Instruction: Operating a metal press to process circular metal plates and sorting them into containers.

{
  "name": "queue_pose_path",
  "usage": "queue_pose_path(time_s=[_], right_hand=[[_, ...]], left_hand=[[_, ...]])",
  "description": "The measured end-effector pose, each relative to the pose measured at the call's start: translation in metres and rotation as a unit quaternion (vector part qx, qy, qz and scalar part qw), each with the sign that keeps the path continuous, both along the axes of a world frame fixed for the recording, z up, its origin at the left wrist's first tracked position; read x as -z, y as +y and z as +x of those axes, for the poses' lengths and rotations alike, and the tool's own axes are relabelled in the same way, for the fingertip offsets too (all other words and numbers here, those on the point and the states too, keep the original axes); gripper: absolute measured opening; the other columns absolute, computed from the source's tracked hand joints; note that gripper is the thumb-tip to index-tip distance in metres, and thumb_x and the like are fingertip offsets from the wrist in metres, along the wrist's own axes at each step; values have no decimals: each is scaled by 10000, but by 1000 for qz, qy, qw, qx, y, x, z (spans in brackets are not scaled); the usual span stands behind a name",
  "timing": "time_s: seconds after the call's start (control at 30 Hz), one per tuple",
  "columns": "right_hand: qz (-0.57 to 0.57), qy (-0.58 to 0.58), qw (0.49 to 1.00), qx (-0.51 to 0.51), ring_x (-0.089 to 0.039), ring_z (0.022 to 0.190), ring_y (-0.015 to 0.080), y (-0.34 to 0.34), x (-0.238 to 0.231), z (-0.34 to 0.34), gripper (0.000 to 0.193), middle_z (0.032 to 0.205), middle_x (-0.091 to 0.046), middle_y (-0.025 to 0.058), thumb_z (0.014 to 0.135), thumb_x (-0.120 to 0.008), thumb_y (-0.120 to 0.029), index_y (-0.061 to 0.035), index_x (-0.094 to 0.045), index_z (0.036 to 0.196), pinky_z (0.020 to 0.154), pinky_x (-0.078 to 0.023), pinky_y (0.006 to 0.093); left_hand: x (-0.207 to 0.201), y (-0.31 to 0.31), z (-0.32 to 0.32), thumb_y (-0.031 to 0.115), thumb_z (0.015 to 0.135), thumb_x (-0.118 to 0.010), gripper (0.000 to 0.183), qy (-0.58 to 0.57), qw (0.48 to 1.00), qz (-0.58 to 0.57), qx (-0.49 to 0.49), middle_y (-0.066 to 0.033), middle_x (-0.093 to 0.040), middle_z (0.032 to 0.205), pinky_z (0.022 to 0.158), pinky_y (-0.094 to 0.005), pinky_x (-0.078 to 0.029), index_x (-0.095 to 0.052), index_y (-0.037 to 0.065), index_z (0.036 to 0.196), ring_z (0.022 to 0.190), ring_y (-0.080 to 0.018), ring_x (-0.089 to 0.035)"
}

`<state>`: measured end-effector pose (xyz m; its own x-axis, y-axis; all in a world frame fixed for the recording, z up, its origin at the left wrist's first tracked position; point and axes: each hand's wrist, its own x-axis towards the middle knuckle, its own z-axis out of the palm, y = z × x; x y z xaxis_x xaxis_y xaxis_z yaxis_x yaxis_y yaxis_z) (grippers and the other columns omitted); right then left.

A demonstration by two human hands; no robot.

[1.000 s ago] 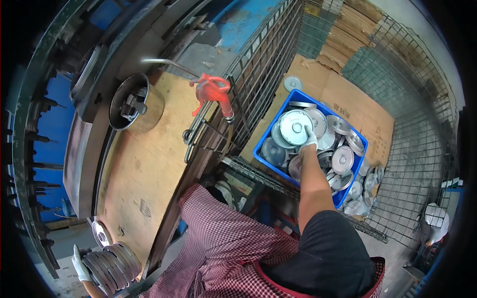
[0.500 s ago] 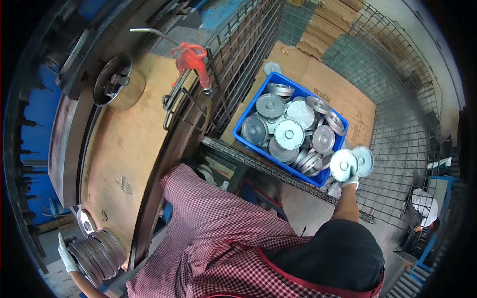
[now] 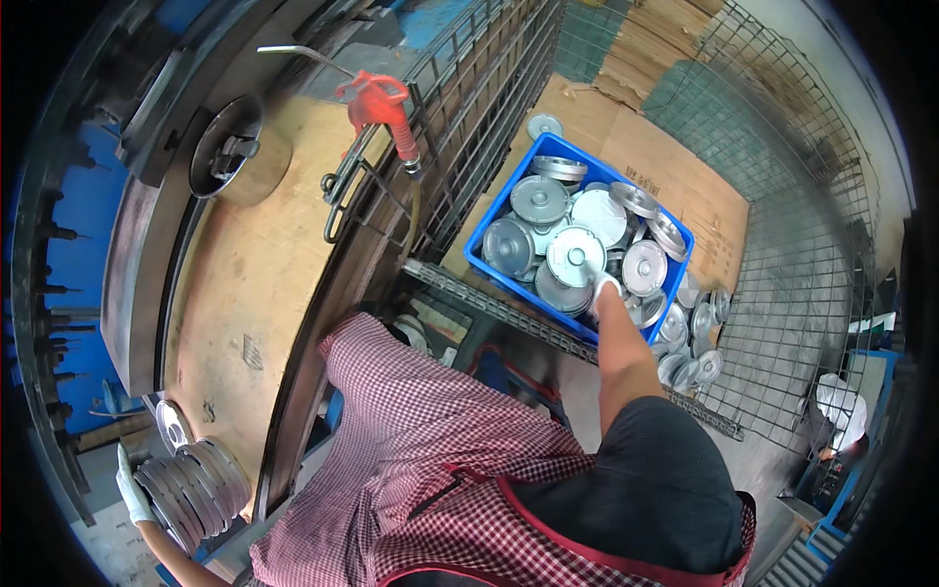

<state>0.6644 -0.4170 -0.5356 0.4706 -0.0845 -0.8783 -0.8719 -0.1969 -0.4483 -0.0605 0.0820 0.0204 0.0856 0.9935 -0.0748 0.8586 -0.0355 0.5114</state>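
Observation:
My right hand [image 3: 605, 292], in a white glove, reaches over the blue crate [image 3: 476, 262]. Its fingers are closed at the near right edge of a pale round metal cover [image 3: 575, 256]; the fingertips are partly hidden. Other grey covers, such as a darker one [image 3: 540, 200], lie heaped around it in the crate. At the lower left, my left hand [image 3: 135, 494], also gloved, rests with straight fingers against the outer end of a row of covers [image 3: 193, 492] standing on edge. One more cover [image 3: 173, 425] leans behind that row.
Loose covers [image 3: 693, 333] lie right of the crate inside a wire mesh cage [image 3: 773, 293] lined with cardboard [image 3: 704, 210]. A red air gun [image 3: 380, 106] hangs on the cage's left side. A metal pot [image 3: 256, 166] stands on the cardboard-topped bench [image 3: 240, 313]. Another person [image 3: 839, 411] is at far right.
My right hand has moved left from beside the crate, where it held a cover, to a cover in the crate. Covers now show at the crate's right. My left hand stays at the row.

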Motion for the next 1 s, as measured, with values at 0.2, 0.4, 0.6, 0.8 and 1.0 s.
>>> queue_pose_path(time_s=[0.2,0.4,0.6,0.8,1.0], right_hand=[[28,-145,987,-57,-456,1259,305,1,26,-20,844,1389,-485,126,720,-800,-375,-69,-415,1407,1043,-360,432],[57,-229,945,-225,-458,1264,265,-16,29,-29,685,1384,-503,99,775,-741,-300,-30,-484,1349,1035,-367,374],[17,-223,957,-186,-582,1073,209,-10,-3,-27,646,1220,-622,87,663,-817,-144,-9,-563,1241,937,-450,335],[-121,-255,947,-153,-603,1003,250,28,-35,-57,732,1109,-634,120,540,-834,-16,-24,-526,1204,898,-468,347],[-102,-309,934,-147,-596,926,245,29,-54,-44,689,1024,-629,106,527,-783,20,-2,-531,1168,883,-453,337]], left_hand=[[-5,-8,9,523,965,-413,660,20,1000,-12,2,-116,-676,764,814,-324,-456,-698,-62,851,743,-188,-604],[-6,-21,28,461,960,-467,589,-32,999,-8,-12,-119,-694,750,734,-317,-473,-697,-62,818,683,-172,-619],[-9,-32,44,460,955,-466,592,-10,999,-15,-43,-116,-697,728,716,-311,-471,-714,-52,795,671,-165,-617],[-11,-37,52,437,962,-457,571,3,999,-1,-32,-114,-698,745,750,-314,-468,-717,-50,817,705,-180,-626],[-14,-45,64,422,964,-454,557,-15,998,-12,-53,-103,-691,756,758,-312,-460,-716,-52,836,725,-172,-607]])
